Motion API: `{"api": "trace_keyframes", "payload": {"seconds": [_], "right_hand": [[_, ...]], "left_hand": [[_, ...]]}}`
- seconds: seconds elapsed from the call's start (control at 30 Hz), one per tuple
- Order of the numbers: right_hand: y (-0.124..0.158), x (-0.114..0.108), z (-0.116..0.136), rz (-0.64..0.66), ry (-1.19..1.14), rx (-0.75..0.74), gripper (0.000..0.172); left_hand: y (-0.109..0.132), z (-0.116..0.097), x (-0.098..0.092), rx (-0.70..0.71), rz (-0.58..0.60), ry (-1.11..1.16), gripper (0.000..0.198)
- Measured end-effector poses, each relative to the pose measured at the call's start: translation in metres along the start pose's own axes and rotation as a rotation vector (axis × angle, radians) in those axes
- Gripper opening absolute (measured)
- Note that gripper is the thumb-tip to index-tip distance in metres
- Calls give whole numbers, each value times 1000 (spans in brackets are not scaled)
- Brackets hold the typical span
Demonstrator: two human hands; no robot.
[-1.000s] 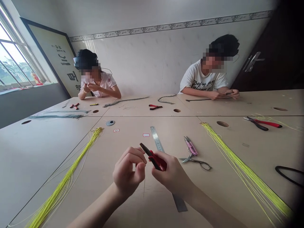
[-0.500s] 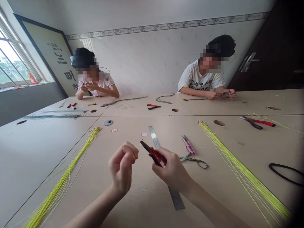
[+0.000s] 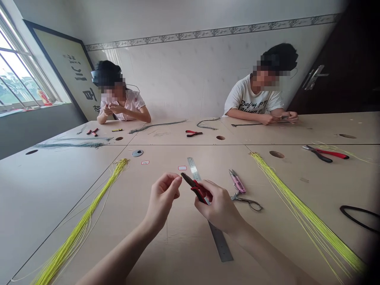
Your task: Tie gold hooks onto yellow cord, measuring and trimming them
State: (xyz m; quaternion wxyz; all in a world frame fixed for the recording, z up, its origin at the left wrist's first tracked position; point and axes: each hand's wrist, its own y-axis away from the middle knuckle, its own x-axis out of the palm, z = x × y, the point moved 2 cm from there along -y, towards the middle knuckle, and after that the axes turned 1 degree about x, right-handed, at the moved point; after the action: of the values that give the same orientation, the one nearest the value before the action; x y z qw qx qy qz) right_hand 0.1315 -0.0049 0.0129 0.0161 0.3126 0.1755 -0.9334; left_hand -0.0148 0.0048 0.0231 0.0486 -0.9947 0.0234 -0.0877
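My right hand [image 3: 221, 202] is wrapped around red-and-black-handled pliers [image 3: 188, 181], their dark jaws pointing up and to the left. At the jaw tips my left hand [image 3: 164, 196] makes a pinch, thumb against forefinger. A tiny yellowish bit shows there, too small to name. Beneath my right hand and forearm lies a steel ruler [image 3: 221, 243], partly hidden. Just right of that hand are pink thread snips [image 3: 238, 183] and small metal scissors [image 3: 249, 202].
Bundles of yellow cord lie at left [image 3: 86, 221] and right [image 3: 299, 206]. More pliers [image 3: 325, 153] rest at the right, with a black loop [image 3: 356, 215] nearer. Across the table two people handle small things near dark cords [image 3: 160, 123]. The tabletop has round holes [image 3: 276, 154].
My left hand has come right and up to the plier tips, its loosely curled fingers now in a pinch. The pliers stay in my right hand, shifted slightly right in view.
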Motion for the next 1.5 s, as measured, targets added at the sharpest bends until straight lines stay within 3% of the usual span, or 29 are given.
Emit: {"api": "trace_keyframes", "payload": {"seconds": [0.13, 0.23, 0.37, 0.53, 0.63, 0.73, 0.9, 1.0, 1.07, 1.17, 1.27, 1.37, 1.5], "right_hand": [[-2, -1, -5, -26, 59, -5, 7], [-13, -13, -22, -105, 159, 96, 14], [-33, -48, -69, -258, 378, 282, 20], [-37, -88, -128, -330, 624, 588, 31], [-35, -92, -143, -342, 696, 691, 29], [-35, -87, -145, -358, 719, 703, 31], [-38, -84, -133, -393, 623, 657, 29], [-39, -81, -107, -398, 469, 533, 26], [-36, -72, -77, -329, 323, 387, 21], [-23, -48, -27, -128, 62, 163, 27], [-7, -26, 9, 38, -159, 38, 27], [3, -16, 19, 129, -417, 35, 23], [4, -16, 15, 138, -568, 43, 21]], "left_hand": [[-2, 0, -2, -6, -32, -24, 22], [-3, 0, -3, 4, -62, -47, 22], [0, 0, -3, 6, -65, -55, 22], [3, 0, -2, -5, -58, -108, 23], [3, 2, -2, -33, -55, -164, 25], [3, 4, -3, -34, -51, -195, 25], [4, 8, -1, 28, -22, -246, 25], [7, 7, 2, 95, -16, -305, 24], [10, 5, 4, 138, -26, -341, 23], [14, 4, 6, 228, -37, -377, 18], [18, 5, 7, 354, -23, -410, 15], [20, 6, 8, 473, 15, -454, 14], [21, 5, 10, 572, 27, -530, 14]]}}
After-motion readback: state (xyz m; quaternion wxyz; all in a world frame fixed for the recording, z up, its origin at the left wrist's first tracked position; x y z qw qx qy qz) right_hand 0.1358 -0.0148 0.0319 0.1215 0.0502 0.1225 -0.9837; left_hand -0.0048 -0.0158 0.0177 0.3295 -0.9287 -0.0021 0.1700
